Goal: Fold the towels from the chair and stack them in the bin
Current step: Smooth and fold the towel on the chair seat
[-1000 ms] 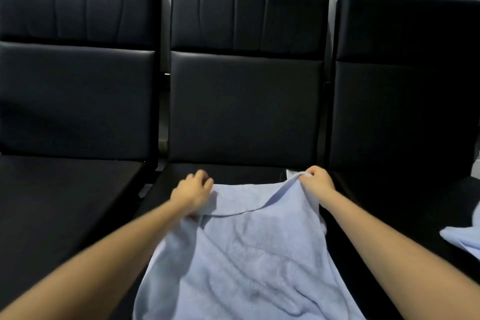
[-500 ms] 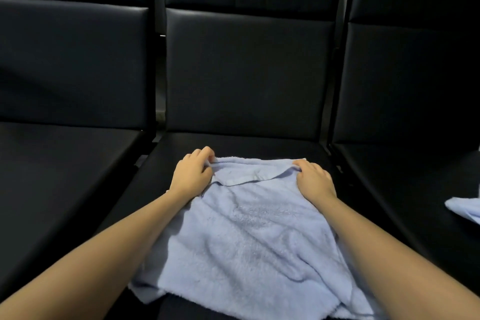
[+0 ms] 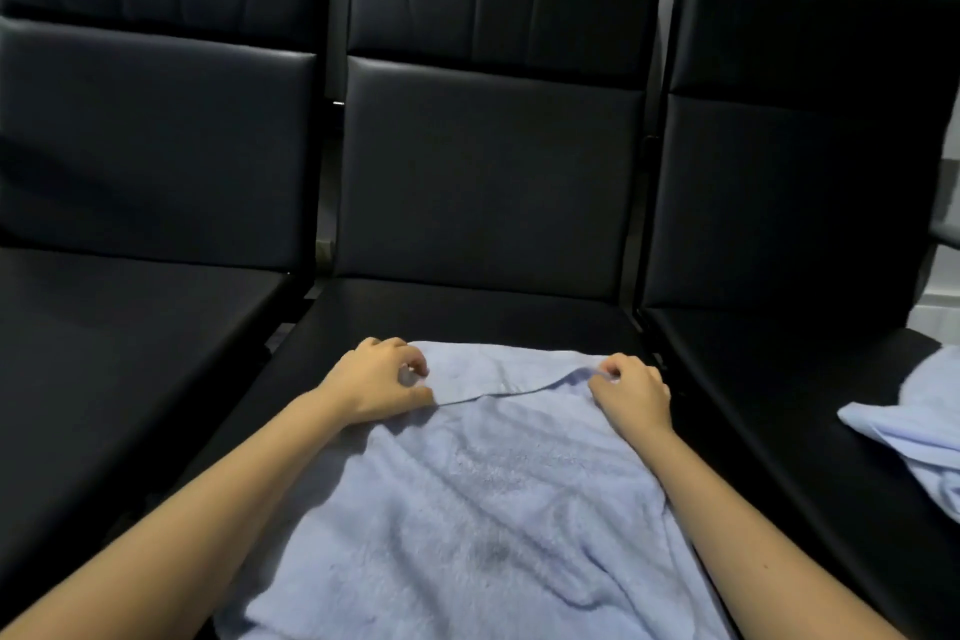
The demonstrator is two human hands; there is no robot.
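A pale blue towel lies spread on the seat of the middle black chair, its far edge turned over in a narrow flap. My left hand pinches the towel's far left corner with curled fingers. My right hand pinches the far right corner in the same way. Both hands rest low on the seat. A second pale blue towel lies crumpled on the right chair's seat. No bin is in view.
Three black padded chairs stand side by side against a grey wall. The left chair has a bare seat. The right chair holds only the crumpled towel near its right edge.
My hands brought the towel's far edge down from the air onto the middle seat and stay on its corners. The view has tilted back up since half a second ago.
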